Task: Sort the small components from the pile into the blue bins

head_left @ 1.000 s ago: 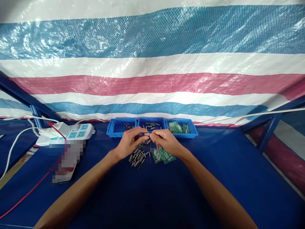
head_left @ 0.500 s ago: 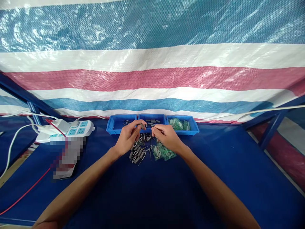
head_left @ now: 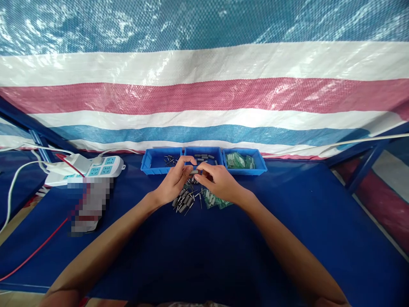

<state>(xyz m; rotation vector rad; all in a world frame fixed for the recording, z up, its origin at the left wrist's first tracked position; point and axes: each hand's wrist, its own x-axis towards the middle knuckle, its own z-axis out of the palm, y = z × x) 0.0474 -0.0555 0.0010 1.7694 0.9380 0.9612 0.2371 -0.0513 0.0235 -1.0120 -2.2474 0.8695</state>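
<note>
My left hand (head_left: 175, 181) and my right hand (head_left: 220, 182) meet over the front edge of the middle bin. Between their fingertips is a small grey cylinder (head_left: 194, 172), its left end at my left thumb and its right end between my right thumb and forefinger. Under my left hand lies a pile of grey cylinders (head_left: 183, 200) mixed with thin-stemmed metal pins that look like blind rivets (head_left: 200, 199). Small clear green-tinted bags (head_left: 212, 200) with pale pieces inside lie below my right hand, partly covered by it.
Three blue bins stand in a row: pins in the left bin (head_left: 150, 170), grey cylinders in the middle bin (head_left: 203, 149), green-tinted bags in the right bin (head_left: 249, 172). A white power strip (head_left: 110, 167) with plugs and cables sits left on the blue table (head_left: 198, 256). Behind hangs a striped sheet (head_left: 204, 96).
My right hand has moved left to my left hand, and its fingertips are now at the grey cylinder. The whole view has shifted slightly, with the bins a little higher in the picture.
</note>
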